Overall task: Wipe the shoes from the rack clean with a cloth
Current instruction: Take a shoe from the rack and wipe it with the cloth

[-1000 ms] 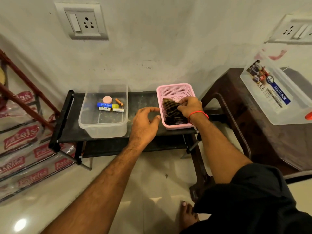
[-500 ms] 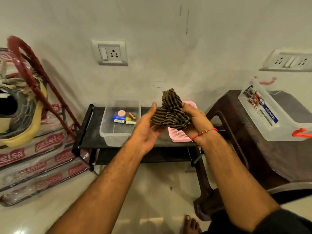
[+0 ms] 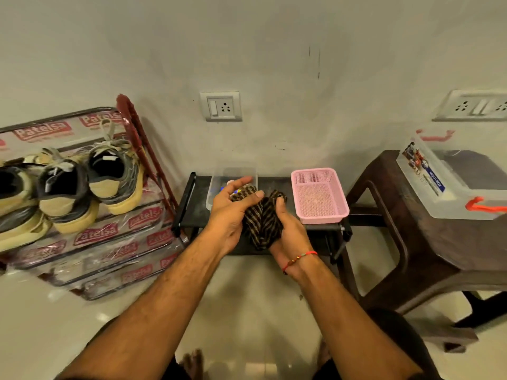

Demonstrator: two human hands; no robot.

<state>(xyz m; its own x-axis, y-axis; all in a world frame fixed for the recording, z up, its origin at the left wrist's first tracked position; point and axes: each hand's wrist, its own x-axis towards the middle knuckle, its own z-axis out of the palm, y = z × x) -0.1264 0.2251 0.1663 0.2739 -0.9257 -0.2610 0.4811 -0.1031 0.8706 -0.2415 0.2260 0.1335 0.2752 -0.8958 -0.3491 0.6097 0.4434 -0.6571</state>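
A bunched brown-and-black striped cloth [image 3: 262, 223] is held between both hands at centre, above a low black shelf [image 3: 192, 212]. My left hand [image 3: 230, 215] cups its left side with the thumb across the top. My right hand [image 3: 288, 234], with a red thread at the wrist, grips its right side and bottom. Grey shoes with yellow soles [image 3: 68, 187] stand in a row on the top tier of a red rack [image 3: 145, 157] wrapped in printed plastic, at the left.
An empty pink mesh basket [image 3: 319, 215] sits on the shelf right of my hands. A clear tub [image 3: 216, 182] with small items lies behind my left hand. A dark brown stool [image 3: 389, 237] at right carries a clear lidded box [image 3: 450, 193]. Bare feet show on the tiled floor below.
My right hand lifted the cloth out of the pink basket and my left hand joined it. The cloth now sits lower and left of the basket. The view rose, showing the shoes.
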